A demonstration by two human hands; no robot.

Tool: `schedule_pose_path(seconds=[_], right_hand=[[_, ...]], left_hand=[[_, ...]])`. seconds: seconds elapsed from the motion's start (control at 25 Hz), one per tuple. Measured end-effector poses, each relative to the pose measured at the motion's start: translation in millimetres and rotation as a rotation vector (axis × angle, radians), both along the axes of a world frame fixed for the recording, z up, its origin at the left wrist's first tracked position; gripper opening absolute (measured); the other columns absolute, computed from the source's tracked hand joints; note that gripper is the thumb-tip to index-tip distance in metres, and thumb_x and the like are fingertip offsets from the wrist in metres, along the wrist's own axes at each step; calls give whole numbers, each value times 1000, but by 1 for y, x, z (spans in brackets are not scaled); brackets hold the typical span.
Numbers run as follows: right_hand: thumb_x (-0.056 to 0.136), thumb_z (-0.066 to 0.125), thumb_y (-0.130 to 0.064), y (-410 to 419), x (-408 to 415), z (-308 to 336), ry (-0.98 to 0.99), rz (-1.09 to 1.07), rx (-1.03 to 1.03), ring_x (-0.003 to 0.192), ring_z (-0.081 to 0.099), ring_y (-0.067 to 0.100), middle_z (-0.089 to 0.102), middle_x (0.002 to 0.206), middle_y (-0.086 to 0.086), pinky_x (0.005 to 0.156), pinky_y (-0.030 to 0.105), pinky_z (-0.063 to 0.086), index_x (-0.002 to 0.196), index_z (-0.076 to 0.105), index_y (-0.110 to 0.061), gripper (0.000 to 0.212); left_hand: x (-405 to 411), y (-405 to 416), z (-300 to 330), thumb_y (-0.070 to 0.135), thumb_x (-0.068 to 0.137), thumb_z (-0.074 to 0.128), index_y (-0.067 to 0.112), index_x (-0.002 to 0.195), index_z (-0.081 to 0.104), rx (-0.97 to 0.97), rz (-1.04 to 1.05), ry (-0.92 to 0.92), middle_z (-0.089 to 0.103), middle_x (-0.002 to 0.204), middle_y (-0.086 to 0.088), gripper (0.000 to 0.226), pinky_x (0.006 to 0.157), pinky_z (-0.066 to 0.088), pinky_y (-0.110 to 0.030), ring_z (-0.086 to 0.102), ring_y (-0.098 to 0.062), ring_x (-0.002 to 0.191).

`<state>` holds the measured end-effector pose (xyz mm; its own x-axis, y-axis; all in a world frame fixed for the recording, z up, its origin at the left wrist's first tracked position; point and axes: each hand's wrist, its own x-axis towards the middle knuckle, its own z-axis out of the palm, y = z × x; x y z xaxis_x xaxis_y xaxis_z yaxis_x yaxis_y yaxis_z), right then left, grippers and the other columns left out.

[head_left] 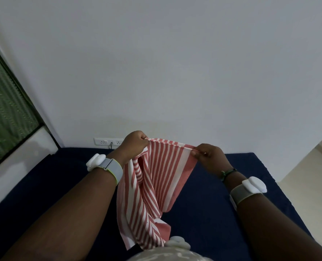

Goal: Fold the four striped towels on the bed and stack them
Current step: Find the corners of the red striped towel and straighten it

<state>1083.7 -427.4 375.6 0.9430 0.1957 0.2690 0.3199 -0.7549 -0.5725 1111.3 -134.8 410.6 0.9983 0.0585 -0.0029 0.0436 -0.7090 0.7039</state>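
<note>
A red-and-white striped towel (pixel 156 181) hangs in the air above the dark blue bed (pixel 209 213). My left hand (pixel 134 143) pinches its top edge at the left corner. My right hand (pixel 209 154) pinches the same edge at the right corner, so the top hem is stretched between them. The cloth droops down toward my body in loose folds. No other striped towels are in view.
A plain white wall (pixel 165 63) rises behind the bed, with a socket strip (pixel 108 142) low on it. A green-patterned window (pixel 5 102) and white sill stand at the left. A pale floor shows at the far right. Both wrists wear white devices on bands.
</note>
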Motion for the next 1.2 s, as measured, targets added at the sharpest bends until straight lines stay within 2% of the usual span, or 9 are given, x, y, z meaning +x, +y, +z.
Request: schedule_pose_path(seconds=[0.16,0.28,0.4,0.48,0.6,0.72,0.92,1.08,1.2], right_hand=[[90,76,-15,5,-3,30,192,-18,432,80,73,16,77,88,6,70,26,59,108,75,-19,19],[90,76,-18,2,0,56,422,-23,412,73,72,21,75,84,15,65,34,62,96,76,-2,17],[99,64,-25,4,4,70,366,-26,705,80,65,28,69,92,21,83,49,59,98,68,1,27],[103,56,-23,8,7,75,388,-100,852,79,63,30,64,92,19,80,49,57,98,66,-3,23],[94,67,-31,12,17,72,207,-283,738,80,71,34,74,88,11,78,47,61,88,73,-10,22],[89,68,-39,13,21,77,46,-375,724,87,72,27,76,86,5,83,43,62,85,75,-17,23],[88,67,-30,16,28,77,-87,-461,618,69,59,22,69,86,24,70,31,51,83,70,1,32],[91,67,-29,22,30,69,-81,-455,568,75,61,39,68,90,27,75,40,56,86,70,3,33],[90,65,-30,31,33,58,4,-415,538,63,51,30,67,89,30,69,42,56,85,69,5,35]], left_hand=[[3,1,-3,31,94,68,13,98,68,-113,44,59,69,95,-2,18,83,54,-36,66,-23,91],[9,10,9,49,88,74,7,93,65,-181,129,104,70,94,-7,44,89,54,-39,66,-27,90],[12,16,30,39,89,70,3,91,65,-592,230,241,69,89,-15,37,95,56,-46,68,-33,87],[6,14,47,20,90,57,5,82,56,-847,233,345,60,80,-14,16,91,53,-44,62,-32,82],[4,15,61,8,96,51,3,98,59,-817,213,312,66,99,-17,10,90,56,-43,66,-35,95],[5,17,73,12,101,57,8,111,65,-779,327,33,70,110,-13,14,73,59,-29,68,-26,90],[5,28,79,33,104,56,25,112,67,-556,424,-286,67,110,3,16,70,51,-19,65,-18,97],[0,18,71,34,102,59,23,114,66,-533,412,-233,65,108,3,17,67,48,-19,63,-15,92],[-2,9,54,32,98,68,15,113,71,-661,414,-106,72,99,-2,23,69,54,-24,67,-15,83]])
